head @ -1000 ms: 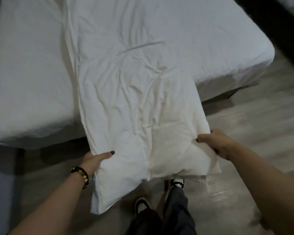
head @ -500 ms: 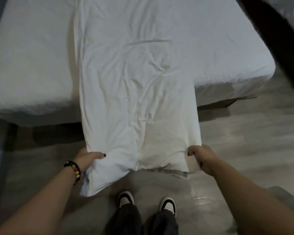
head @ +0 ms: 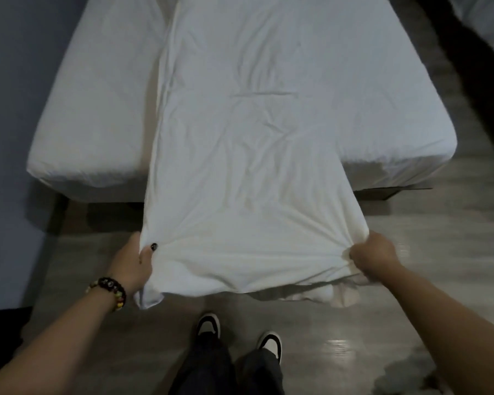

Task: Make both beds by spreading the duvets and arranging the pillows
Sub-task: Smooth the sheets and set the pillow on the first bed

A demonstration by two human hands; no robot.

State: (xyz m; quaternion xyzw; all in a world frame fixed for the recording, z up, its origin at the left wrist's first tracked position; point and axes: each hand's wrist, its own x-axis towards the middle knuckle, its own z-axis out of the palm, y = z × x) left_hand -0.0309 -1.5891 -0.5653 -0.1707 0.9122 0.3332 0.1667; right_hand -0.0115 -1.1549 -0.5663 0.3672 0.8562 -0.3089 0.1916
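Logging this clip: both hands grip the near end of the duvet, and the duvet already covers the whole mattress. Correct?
Not quite. The head view shows both hands, left and right, gripping the duvet, but it lies as a folded strip down the mattress, bare on both sides.

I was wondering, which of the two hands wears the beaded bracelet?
The left hand; a dark beaded bracelet circles its wrist, while the right hand has a bare wrist.

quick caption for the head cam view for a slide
Standing at the foot of the bed, left hand and right hand grip the white duvet's near edge, holding it above the floor.
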